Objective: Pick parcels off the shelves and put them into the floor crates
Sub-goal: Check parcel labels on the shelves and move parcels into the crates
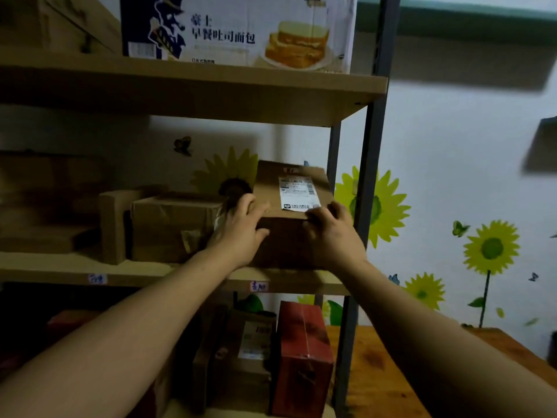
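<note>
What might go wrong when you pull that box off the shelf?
The box sits at the end of the shelf beside the metal post, so it might bump the post coming out. The left hand and right hand hold only its front corners, so it could tip and slip. The left hand is close to the neighbouring box, which might get dragged along.

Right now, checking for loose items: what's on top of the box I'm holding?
A white label is stuck on the box. The left hand and right hand cover its near edge and label corner.
</note>
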Available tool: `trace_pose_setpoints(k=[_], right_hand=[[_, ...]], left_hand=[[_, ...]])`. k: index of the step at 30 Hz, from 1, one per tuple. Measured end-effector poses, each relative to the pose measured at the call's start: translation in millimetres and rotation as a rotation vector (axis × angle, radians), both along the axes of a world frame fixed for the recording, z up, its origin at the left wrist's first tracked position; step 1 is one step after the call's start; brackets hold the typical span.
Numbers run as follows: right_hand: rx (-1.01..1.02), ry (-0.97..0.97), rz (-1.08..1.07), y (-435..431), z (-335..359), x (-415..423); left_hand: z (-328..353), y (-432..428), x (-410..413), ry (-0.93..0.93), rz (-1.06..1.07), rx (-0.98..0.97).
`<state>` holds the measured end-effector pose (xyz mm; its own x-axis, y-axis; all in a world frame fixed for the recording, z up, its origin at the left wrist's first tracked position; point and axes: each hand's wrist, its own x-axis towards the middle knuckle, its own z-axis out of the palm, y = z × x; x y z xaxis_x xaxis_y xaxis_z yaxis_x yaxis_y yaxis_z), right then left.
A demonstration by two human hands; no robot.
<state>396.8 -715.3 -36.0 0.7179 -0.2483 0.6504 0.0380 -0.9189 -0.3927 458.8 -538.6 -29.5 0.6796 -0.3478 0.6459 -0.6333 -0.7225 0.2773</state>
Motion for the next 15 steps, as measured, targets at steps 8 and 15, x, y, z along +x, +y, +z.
trace_pose_setpoints(k=[8,15], right_hand=[[-0.005,0.173,0.020,-14.7,13.9,39.5],[-0.091,0.272,-0.058,-8.3,30.0,37.1]], left_hand=[[20.2,-9.5,33.6,0.009,0.108,0.202],[33.8,16.7,31.8,0.029,0.117,0.359]])
